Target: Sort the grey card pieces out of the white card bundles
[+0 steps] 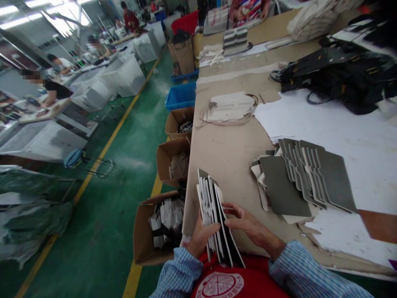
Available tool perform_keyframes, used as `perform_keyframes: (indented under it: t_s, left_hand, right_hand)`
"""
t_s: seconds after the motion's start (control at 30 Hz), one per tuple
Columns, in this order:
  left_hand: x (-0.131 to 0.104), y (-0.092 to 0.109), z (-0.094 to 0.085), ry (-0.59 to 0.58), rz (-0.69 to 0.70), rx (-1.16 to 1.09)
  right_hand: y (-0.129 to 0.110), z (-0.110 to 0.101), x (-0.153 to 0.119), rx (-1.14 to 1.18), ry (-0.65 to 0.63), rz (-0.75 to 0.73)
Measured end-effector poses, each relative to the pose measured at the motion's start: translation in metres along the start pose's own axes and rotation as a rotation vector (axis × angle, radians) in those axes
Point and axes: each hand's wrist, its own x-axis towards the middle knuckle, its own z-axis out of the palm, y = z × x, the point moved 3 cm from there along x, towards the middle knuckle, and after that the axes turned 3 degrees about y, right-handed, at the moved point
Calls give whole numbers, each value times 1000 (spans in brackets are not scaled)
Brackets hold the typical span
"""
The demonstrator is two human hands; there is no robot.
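Observation:
My left hand [203, 236] is closed around the lower left side of a stack of thin, flat panels [214, 198], thumb across the front edges. The panels have dark faces and pale edges, stand nearly upright and fan apart a little. At the stack's right edge, my right hand [248, 225] has its thumb on a dark panel and its bent fingers against the rim. To the right on the table [229, 157] lies a fanned pile of grey-green panels [335, 178] with notched edges, partly over another grey-green panel [283, 188].
A pale stack of pieces [231, 106] lies further up the table, with black bags [338, 76] at the right. Along the table's left side stand cardboard boxes [141, 231] and a blue bin [180, 96]. Other people sit at workbenches across the green floor [124, 198].

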Motion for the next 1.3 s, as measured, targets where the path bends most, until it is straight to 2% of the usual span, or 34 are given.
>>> perform_keyframes:
  t_s: [0.13,0.27,0.33,0.53,0.73,0.87,1.03,1.13,1.3]
  left_hand:
    - [-1,2,0,-15,-7,-51]
    - [-1,-1,-6,5,-4,-39]
    - [1,-4,-10,14,-9,-36]
    - [5,-10,-12,25,-1,-45]
    - [6,-9,-11,28,-5,-96]
    - [6,-9,-9,-11,-10,-133]
    - [6,-8,-8,-3,6,-112]
    - [5,-6,-6,13,13,-93]
    - [5,-1,-5,21,22,-75]
  right_hand:
    - [-4,-6,0,-124,104,-50]
    - [-13,-1,-3,-404,133,-288]
    - [-17,6,-5,-493,139,-328]
    - [-22,19,0,-572,212,-274]
    - [-14,16,2,-642,268,-274]
    - [-7,11,1,-585,287,-212]
    - [-11,11,-3,-691,289,-409]
    - [-12,17,-3,-728,251,-380]
    - [-11,22,2,-643,242,-320]
